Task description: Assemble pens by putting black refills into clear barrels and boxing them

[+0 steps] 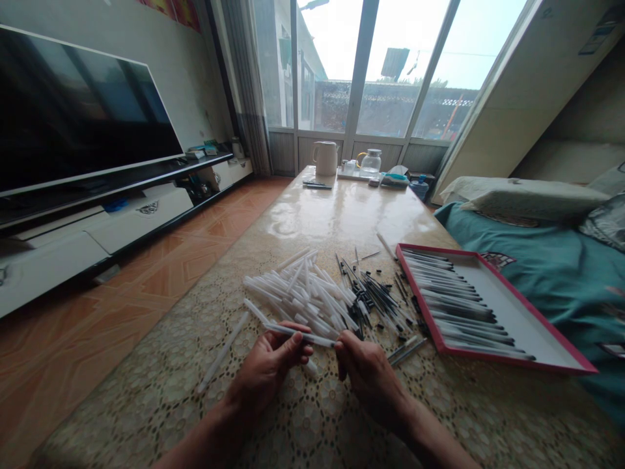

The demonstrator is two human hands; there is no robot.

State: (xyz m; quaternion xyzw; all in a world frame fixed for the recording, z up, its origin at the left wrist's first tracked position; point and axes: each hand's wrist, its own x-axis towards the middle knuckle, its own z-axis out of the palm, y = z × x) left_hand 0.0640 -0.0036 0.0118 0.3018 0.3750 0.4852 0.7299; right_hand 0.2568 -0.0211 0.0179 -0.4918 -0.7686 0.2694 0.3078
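My left hand and my right hand are both closed on one clear pen barrel, held level between them just above the table. Just behind the hands lies a heap of white pen barrels. To its right is a pile of thin black refills. A flat red-rimmed box at the right holds a row of assembled pens.
The long table has a lace-pattern cover. At its far end stand a white kettle and a glass jug. A television on a low cabinet is at the left. A teal-covered bed is at the right.
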